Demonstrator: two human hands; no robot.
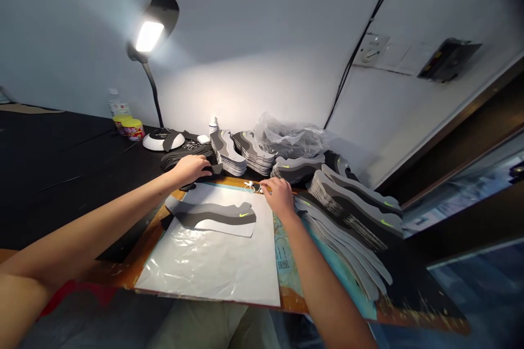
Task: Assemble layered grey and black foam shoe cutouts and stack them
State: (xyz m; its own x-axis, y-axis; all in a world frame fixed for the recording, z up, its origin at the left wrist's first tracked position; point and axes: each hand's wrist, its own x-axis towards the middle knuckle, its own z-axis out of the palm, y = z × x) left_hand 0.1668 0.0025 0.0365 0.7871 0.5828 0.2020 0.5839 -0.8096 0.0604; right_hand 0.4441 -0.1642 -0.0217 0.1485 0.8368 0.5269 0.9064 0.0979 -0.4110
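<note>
My left hand [190, 169] is closed round a small dark flat piece [215, 169], beside a stack of black pieces [180, 159]. My right hand [279, 195] has its fingers curled at the far edge of the work board, right by a small white thing with a thin looped cord [249, 186], perhaps earphones; what its fingertips pinch is hidden. Between my hands a grey and dark shoe-upper piece [221, 221] with a yellow-green swoosh lies flat on a white plastic-covered sheet [213, 267].
Stacks of similar pieces stand behind the sheet [229, 154] and to the right [352, 207], with more fanned out [344, 251]. A clear plastic bag [289, 136] sits at the wall. A lit desk lamp [153, 30] and yellow-red tubs [133, 129] are left.
</note>
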